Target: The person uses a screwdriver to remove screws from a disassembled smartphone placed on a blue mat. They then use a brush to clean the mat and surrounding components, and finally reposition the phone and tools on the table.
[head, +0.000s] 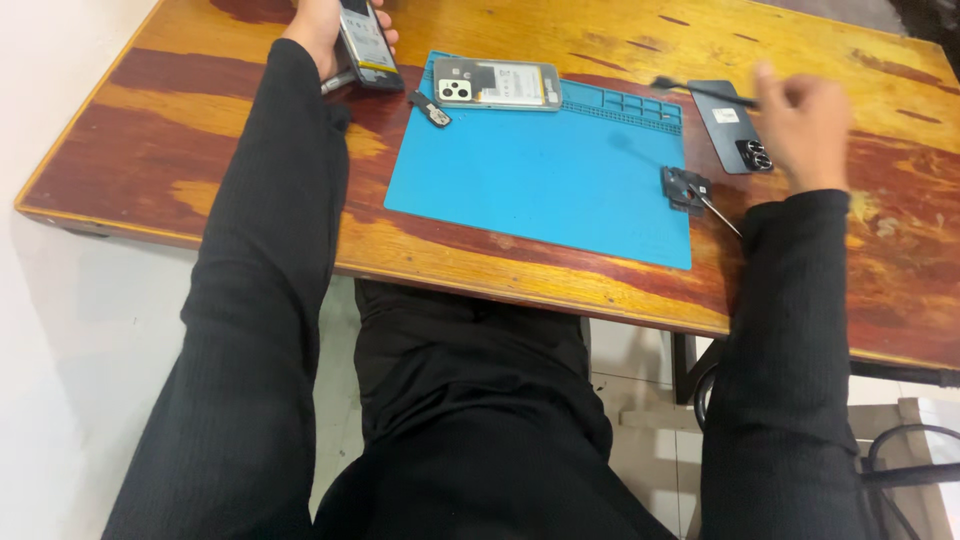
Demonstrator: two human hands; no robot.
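Note:
My left hand (322, 28) at the table's far left grips an opened phone (366, 45) with its inner parts showing. My right hand (806, 125) is blurred at the right and holds a thin dark tool (700, 92) that points left over a dark phone back cover (732, 125). On the blue work mat (540, 185) lies another opened phone (497, 83) near the mat's far edge. A small black part (430, 108) rests at the mat's left corner. A second small black part (685, 188) sits at the mat's right edge.
The wooden table (150, 150) has a reddish, worn top and its near edge runs across the view. A thin metal tool (722, 216) lies by the right black part. My legs and a chair frame (905, 455) show below the table.

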